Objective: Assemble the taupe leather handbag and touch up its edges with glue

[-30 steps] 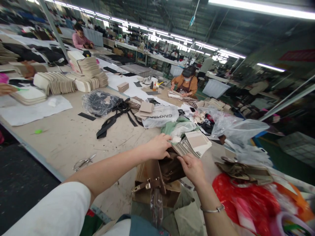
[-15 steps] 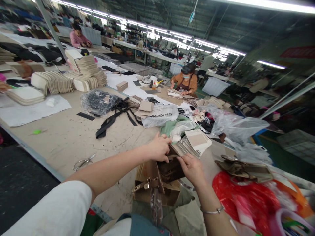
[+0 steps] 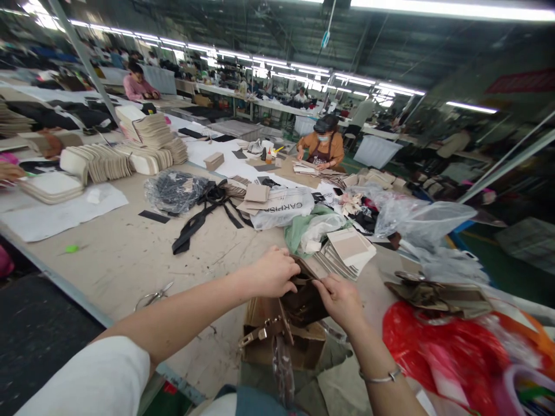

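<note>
My left hand [image 3: 272, 273] and my right hand [image 3: 341, 299] are both closed on a dark brown bag piece [image 3: 306, 302], one at each side of its upper edge. Under it lies a tan handbag [image 3: 281, 338] with a metal buckle strap [image 3: 260, 333], near the table's front edge. A fanned stack of beige card panels [image 3: 347, 249] lies just beyond my hands. A thin bracelet [image 3: 381, 378] circles my right wrist.
Scissors [image 3: 154, 296] lie at the left near the table edge [image 3: 65, 286]. Black straps [image 3: 203, 211], a white printed bag [image 3: 281, 207] and clear plastic bags [image 3: 416, 219] crowd the middle. Red plastic [image 3: 437, 352] lies at the right. A person in orange [image 3: 323, 147] works across the table.
My hands have shifted slightly on the brown piece, the left fingers curling further over its top edge. The view has tilted a little; nothing else on the table moved.
</note>
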`<state>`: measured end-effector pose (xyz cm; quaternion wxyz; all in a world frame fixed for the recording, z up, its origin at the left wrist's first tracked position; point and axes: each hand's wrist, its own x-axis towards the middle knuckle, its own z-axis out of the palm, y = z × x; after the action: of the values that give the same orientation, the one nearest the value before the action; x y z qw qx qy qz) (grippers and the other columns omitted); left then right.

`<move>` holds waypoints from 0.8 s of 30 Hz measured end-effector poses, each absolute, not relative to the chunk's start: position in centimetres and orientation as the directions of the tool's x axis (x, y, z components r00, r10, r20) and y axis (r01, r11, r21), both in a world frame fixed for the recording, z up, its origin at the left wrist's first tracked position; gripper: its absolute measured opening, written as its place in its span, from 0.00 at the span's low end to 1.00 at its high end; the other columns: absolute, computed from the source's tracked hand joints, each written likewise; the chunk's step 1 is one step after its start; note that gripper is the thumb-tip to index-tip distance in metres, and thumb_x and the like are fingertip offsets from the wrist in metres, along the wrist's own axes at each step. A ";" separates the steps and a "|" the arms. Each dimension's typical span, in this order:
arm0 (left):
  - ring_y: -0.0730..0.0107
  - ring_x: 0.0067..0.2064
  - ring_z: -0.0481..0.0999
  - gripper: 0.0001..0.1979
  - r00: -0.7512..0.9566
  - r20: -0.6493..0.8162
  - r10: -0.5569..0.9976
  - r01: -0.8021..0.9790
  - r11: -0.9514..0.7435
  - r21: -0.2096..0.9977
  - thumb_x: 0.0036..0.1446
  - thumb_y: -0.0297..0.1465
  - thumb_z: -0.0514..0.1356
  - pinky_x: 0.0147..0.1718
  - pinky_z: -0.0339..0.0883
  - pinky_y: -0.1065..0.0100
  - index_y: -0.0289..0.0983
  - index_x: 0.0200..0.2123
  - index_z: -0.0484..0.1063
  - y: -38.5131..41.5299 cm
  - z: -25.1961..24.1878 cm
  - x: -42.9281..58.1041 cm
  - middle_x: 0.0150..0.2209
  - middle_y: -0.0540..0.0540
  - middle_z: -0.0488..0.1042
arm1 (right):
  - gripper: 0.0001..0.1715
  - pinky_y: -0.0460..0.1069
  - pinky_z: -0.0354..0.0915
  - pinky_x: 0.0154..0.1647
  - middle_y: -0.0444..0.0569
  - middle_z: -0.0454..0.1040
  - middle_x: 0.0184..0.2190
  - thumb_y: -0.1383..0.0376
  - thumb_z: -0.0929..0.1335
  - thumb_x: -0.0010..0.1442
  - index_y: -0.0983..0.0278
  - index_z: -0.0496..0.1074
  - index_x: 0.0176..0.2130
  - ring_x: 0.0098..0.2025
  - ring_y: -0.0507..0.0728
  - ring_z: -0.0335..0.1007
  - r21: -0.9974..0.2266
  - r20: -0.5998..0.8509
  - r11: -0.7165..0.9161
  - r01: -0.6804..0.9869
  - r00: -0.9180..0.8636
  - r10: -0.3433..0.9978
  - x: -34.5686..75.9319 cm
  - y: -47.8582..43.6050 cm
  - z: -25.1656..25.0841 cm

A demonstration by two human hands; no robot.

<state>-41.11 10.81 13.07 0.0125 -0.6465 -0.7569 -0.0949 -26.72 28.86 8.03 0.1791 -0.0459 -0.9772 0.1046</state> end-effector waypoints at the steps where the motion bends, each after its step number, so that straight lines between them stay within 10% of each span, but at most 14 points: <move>1: 0.57 0.42 0.69 0.14 -0.149 0.138 0.979 0.983 0.133 0.125 0.49 0.41 0.66 0.41 0.60 0.58 0.36 0.35 0.74 11.0 13.0 -41.1 0.32 0.45 0.75 | 0.24 0.48 0.57 0.29 0.45 0.67 0.23 0.57 0.59 0.67 0.61 0.70 0.24 0.28 0.53 0.66 -0.215 0.339 0.975 0.057 -0.932 0.129 -26.7 28.8 8.1; 9: 0.54 0.53 0.64 0.08 -0.211 0.191 0.959 0.958 0.165 0.233 0.53 0.38 0.64 0.58 0.42 0.39 0.40 0.28 0.77 12.6 12.9 -42.5 0.47 0.46 0.72 | 0.23 0.47 0.57 0.29 0.46 0.68 0.24 0.58 0.59 0.67 0.61 0.70 0.24 0.28 0.53 0.66 -0.190 0.319 0.978 0.085 -0.937 0.143 -26.5 29.0 8.0; 15: 0.64 0.46 0.72 0.08 -0.296 0.096 0.950 0.886 0.236 0.400 0.59 0.33 0.58 0.58 0.53 0.52 0.38 0.31 0.75 13.4 12.3 -42.9 0.43 0.47 0.76 | 0.23 0.47 0.57 0.29 0.46 0.67 0.23 0.57 0.59 0.67 0.62 0.69 0.24 0.28 0.53 0.66 -0.233 0.328 0.971 0.061 -0.935 0.137 -26.6 29.1 7.9; 24: 0.65 0.38 0.75 0.09 -0.318 0.181 0.931 0.909 0.246 0.336 0.58 0.33 0.58 0.42 0.65 0.65 0.36 0.29 0.74 14.4 10.7 -43.3 0.35 0.46 0.77 | 0.24 0.48 0.56 0.29 0.45 0.65 0.23 0.56 0.59 0.67 0.62 0.67 0.22 0.27 0.53 0.65 -0.247 0.315 0.966 0.070 -0.937 0.149 -26.7 29.5 7.5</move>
<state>-43.32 14.40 10.73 -0.0276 -0.5833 -0.7887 -0.1923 -26.70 29.53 7.52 0.1677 -0.0561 -0.9773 0.1167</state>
